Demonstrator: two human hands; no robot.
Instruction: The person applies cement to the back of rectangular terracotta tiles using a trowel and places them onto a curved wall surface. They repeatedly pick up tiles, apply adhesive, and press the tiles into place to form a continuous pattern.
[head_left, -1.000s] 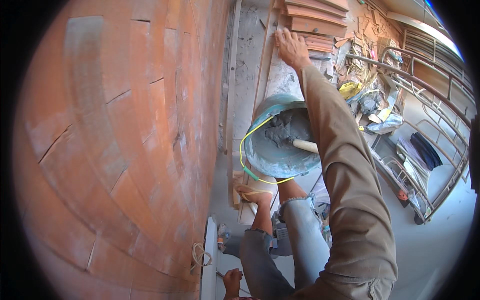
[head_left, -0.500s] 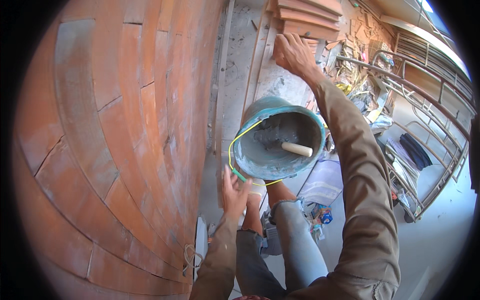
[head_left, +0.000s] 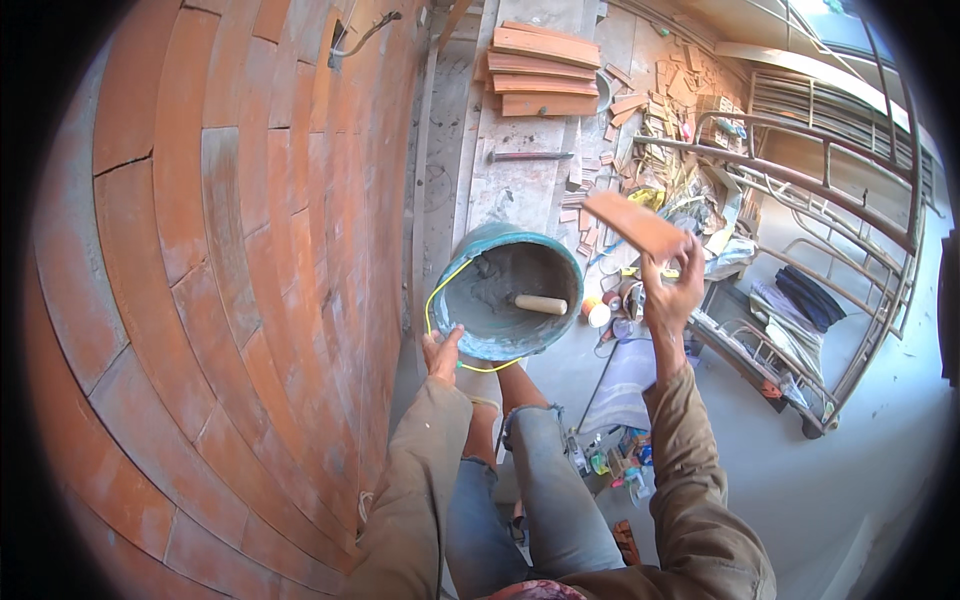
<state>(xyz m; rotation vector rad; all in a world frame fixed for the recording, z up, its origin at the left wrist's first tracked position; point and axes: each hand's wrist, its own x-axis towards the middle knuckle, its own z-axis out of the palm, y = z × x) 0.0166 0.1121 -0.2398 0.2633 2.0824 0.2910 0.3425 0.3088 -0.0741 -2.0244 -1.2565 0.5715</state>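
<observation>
My right hand [head_left: 672, 280] holds a terracotta strip tile [head_left: 630, 220] up in the air, right of the bucket. My left hand [head_left: 440, 350] grips the teal bucket [head_left: 478, 345] at its lower left rim by the yellow handle. Grey mortar [head_left: 492, 280] fills part of the bucket, with a pale wooden tool handle [head_left: 540, 304] lying in it. Beyond the bucket, terracotta tiles [head_left: 542, 66] are stacked on a dusty plank, with a metal bar [head_left: 530, 157] in front of them.
A terracotta-tiled wall [head_left: 220, 300] fills the left side, with a cable [head_left: 365, 38] sticking out high up. A metal scaffold frame [head_left: 820, 180] with wheels stands at right. Broken tile pieces [head_left: 680, 75], rags and jars clutter the floor; my legs are below the bucket.
My right hand has left the stack and moved down and right with a tile. My left hand has risen from below to the bucket. The view has shifted, showing more of the stack.
</observation>
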